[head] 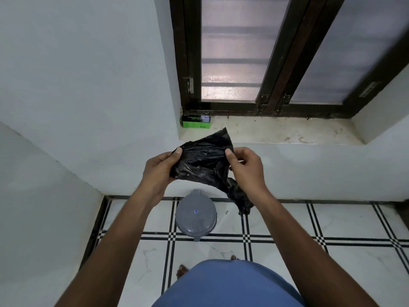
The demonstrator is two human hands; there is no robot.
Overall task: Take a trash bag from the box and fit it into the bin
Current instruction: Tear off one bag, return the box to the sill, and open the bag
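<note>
While held up over the bin (pixel 196 214), pinched at both upper edges: black trash bag (pixel 204 162), thin glossy film, crumpled and mostly folded, one twisted tail drooping down toward the bin's right side. Left hand (pixel 158 171) curled round the bag's left edge, thumb pressed on the front face. Right hand (pixel 249 168) pinching the bag's right edge between thumb and fingers, remaining fingers loosely bent behind.

Directly below the bag, on the floor (pixel 287 220): small grey plastic bin, round, smooth domed lid closed with a little blue dot at its centre and a tab sticking out on the near side; contents hidden under the lid. Beyond the bin and higher, on the stone window ledge (pixel 276 131), pushed into its left corner: green and black cardboard box (pixel 195 121), rectangular, lying on its side, lettering too small to read; cannot tell what remains inside.

Around the bin, glossy white tiles crossed by paired black lines. Behind the bin, plain painted wall (pixel 88 85). Above the ledge, dark wooden window frame (pixel 274 63) with frosted, ribbed panes. Near the bin, closest to the camera, blue cloth (pixel 230 284) and bare toes.
</note>
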